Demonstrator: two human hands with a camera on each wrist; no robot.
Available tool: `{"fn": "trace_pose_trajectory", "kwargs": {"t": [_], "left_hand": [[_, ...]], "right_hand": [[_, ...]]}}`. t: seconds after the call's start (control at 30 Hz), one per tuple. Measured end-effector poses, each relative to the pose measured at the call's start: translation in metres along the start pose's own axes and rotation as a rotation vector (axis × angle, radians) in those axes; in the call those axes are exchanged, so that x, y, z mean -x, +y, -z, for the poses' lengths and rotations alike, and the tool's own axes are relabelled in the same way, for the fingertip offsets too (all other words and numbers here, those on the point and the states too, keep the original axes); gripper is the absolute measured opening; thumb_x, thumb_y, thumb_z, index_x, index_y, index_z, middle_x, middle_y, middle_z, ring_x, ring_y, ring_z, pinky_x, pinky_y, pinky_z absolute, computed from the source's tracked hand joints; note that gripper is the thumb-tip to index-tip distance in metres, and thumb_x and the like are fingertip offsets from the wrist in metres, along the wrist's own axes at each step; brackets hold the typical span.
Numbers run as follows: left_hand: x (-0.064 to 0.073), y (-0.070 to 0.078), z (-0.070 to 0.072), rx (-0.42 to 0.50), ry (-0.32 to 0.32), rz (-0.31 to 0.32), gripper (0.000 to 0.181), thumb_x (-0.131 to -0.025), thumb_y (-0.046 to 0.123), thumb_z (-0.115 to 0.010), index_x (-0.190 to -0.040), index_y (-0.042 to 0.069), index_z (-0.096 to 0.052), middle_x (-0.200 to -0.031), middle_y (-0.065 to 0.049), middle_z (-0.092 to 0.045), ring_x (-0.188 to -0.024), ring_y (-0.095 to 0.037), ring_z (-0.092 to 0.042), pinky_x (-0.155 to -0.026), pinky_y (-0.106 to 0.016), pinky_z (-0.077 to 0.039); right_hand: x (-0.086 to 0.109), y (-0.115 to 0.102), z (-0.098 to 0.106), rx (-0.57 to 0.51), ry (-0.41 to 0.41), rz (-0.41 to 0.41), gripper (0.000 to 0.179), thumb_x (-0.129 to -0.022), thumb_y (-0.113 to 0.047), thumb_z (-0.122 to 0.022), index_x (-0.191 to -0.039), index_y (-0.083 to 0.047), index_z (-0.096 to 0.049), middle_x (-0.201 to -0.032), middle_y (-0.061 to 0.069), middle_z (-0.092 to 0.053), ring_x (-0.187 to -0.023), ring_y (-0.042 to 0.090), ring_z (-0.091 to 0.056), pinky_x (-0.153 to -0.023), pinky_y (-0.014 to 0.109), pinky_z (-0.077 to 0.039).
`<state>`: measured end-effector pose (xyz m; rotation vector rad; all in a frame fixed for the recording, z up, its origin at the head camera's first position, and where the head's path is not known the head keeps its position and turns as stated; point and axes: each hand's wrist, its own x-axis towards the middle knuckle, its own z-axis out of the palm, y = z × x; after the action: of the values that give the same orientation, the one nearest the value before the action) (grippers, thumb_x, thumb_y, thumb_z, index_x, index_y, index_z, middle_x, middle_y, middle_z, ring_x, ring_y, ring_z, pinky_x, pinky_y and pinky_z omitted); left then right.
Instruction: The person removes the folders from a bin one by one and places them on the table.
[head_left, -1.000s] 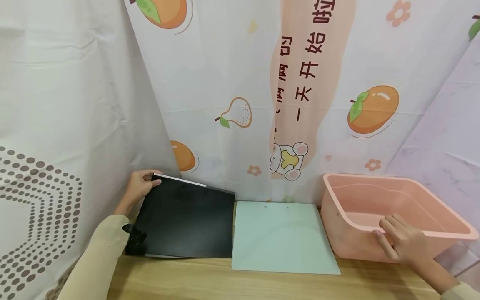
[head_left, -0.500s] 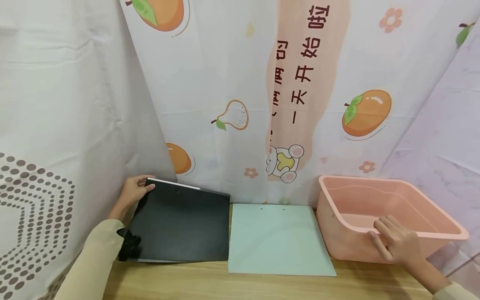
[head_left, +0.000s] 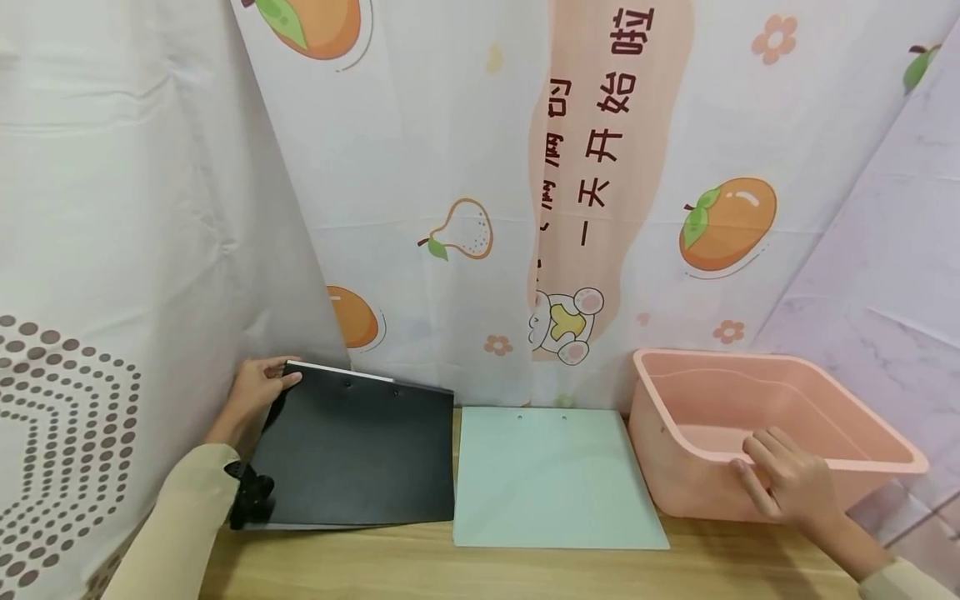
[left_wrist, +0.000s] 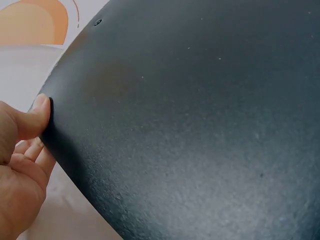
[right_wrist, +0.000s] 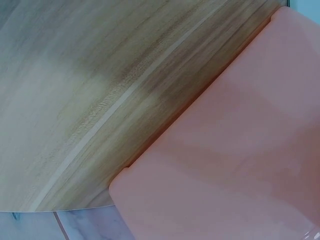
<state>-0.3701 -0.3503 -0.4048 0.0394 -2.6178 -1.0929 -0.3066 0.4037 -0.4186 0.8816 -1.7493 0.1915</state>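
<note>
In the head view, my left hand pinches the upper left corner of a black clipboard, which looks face down with two small rivets near its top edge. The left wrist view shows the thumb on top of the black board and the fingers underneath. A white strip shows along that top edge. To its right lies a mint green clipboard, also with two rivets. My right hand grips the near rim of a pink plastic basin; its fingertips are partly hidden.
All of it stands on a wooden table, with the basin at the right. A white curtain printed with fruit hangs close behind. Another pale curtain hangs at the left, beside my left arm.
The whole head view has shifted slightly, so things appear a bit further left. Both hands keep their places on the black clipboard and the basin rim.
</note>
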Motion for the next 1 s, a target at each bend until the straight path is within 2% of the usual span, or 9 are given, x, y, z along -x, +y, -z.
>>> {"fn": "trace_pose_trajectory", "kwargs": {"t": [0.23, 0.43, 0.63, 0.87, 1.0], "left_hand": [[-0.002, 0.004, -0.002, -0.050, 0.034, -0.073, 0.032, -0.098, 0.006, -0.067, -0.125, -0.010, -0.067, -0.121, -0.036, -0.066, -0.115, -0.053, -0.063, -0.087, -0.058, -0.056], [0.000, 0.008, -0.006, -0.078, 0.033, -0.030, 0.036, -0.098, 0.012, -0.068, -0.130, -0.003, -0.067, -0.128, -0.034, -0.064, -0.119, -0.053, -0.061, -0.091, -0.061, -0.054], [0.002, 0.004, -0.012, -0.061, 0.020, 0.002, 0.037, -0.099, 0.011, -0.067, -0.132, -0.005, -0.064, -0.133, -0.034, -0.061, -0.122, -0.055, -0.057, -0.094, -0.062, -0.052], [0.003, 0.002, -0.015, -0.048, 0.036, -0.023, 0.036, -0.098, 0.009, -0.067, -0.130, -0.008, -0.065, -0.131, -0.035, -0.062, -0.119, -0.055, -0.059, -0.091, -0.062, -0.054], [0.001, 0.001, -0.018, -0.094, 0.052, -0.060, 0.034, -0.096, 0.010, -0.071, -0.127, -0.005, -0.068, -0.126, -0.033, -0.066, -0.115, -0.053, -0.063, -0.090, -0.062, -0.054]], "right_hand": [[0.005, 0.003, -0.002, 0.003, -0.005, -0.006, 0.056, -0.105, -0.047, -0.040, -0.071, -0.004, -0.054, -0.067, 0.002, -0.047, -0.060, 0.013, -0.036, -0.038, 0.019, -0.015], [0.003, 0.002, -0.002, 0.005, -0.002, -0.009, 0.056, -0.105, -0.047, -0.040, -0.071, -0.005, -0.053, -0.066, 0.001, -0.046, -0.059, 0.010, -0.034, -0.039, 0.017, -0.013], [-0.002, -0.002, 0.000, 0.000, 0.005, -0.005, 0.056, -0.105, -0.047, -0.041, -0.069, -0.005, -0.052, -0.065, 0.000, -0.044, -0.060, 0.006, -0.032, -0.042, 0.014, -0.011], [-0.002, -0.005, 0.000, -0.003, 0.012, -0.004, 0.056, -0.105, -0.047, -0.041, -0.070, -0.005, -0.052, -0.065, 0.000, -0.043, -0.059, 0.007, -0.030, -0.043, 0.014, -0.011], [-0.004, -0.004, 0.001, 0.000, 0.012, -0.007, 0.056, -0.105, -0.047, -0.041, -0.070, -0.004, -0.053, -0.066, 0.002, -0.046, -0.059, 0.009, -0.033, -0.041, 0.016, -0.013]]}}
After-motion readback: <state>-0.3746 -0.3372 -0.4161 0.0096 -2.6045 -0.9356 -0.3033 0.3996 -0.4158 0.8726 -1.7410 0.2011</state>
